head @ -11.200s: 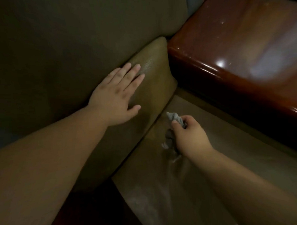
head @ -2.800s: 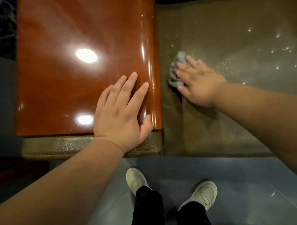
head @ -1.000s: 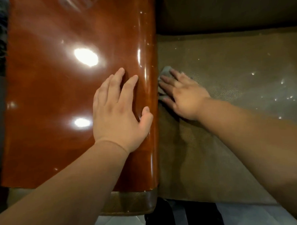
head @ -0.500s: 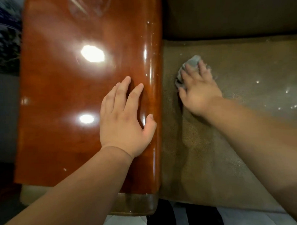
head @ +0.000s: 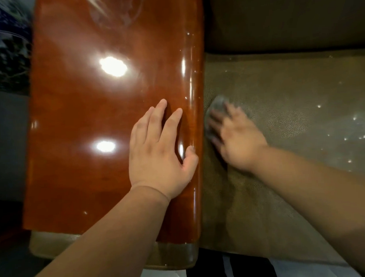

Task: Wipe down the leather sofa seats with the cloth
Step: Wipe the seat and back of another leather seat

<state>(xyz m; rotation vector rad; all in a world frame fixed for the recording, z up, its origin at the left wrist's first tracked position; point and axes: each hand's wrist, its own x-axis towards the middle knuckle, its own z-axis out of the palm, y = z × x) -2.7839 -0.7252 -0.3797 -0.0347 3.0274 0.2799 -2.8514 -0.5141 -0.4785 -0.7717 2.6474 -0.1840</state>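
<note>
Pressing a small grey crumpled cloth (head: pixel 216 108) flat-fingered against the olive leather sofa seat (head: pixel 284 118) beside the glossy wooden armrest (head: pixel 106 103), right hand (head: pixel 237 136) blurs mid-wipe; left hand (head: pixel 157 153) rests spread on the armrest; most of the seat seemingly left.

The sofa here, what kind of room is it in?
Probably a home living room. An olive leather sofa seat has a wide, glossy wooden armrest, and a blue-and-white patterned object, perhaps a porcelain vase, stands beside it.
</note>
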